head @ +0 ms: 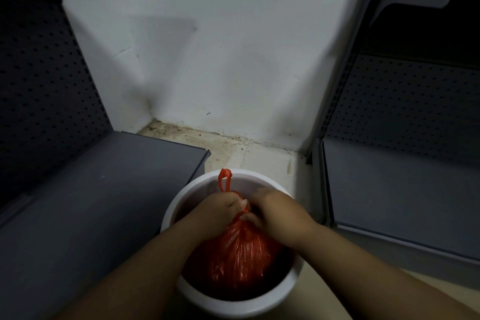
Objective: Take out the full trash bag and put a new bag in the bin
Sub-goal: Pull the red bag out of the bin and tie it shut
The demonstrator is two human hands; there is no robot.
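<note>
The left hand point(220, 212) is pinching the gathered neck of the red trash bag point(241, 252), its handle loop point(225, 180) sticking up beyond the knuckles. The right hand point(278, 212) is gripping the same neck from the other side. The bag's bulk is hanging below both hands inside the white bin point(233, 305), so I judge the lift is straight up.

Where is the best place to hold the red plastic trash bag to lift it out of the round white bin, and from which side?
Grip the red plastic trash bag at its gathered neck, from above. The bag narrows there, where the left hand and right hand already pinch it, and the round white bin walls block its sides.
</note>
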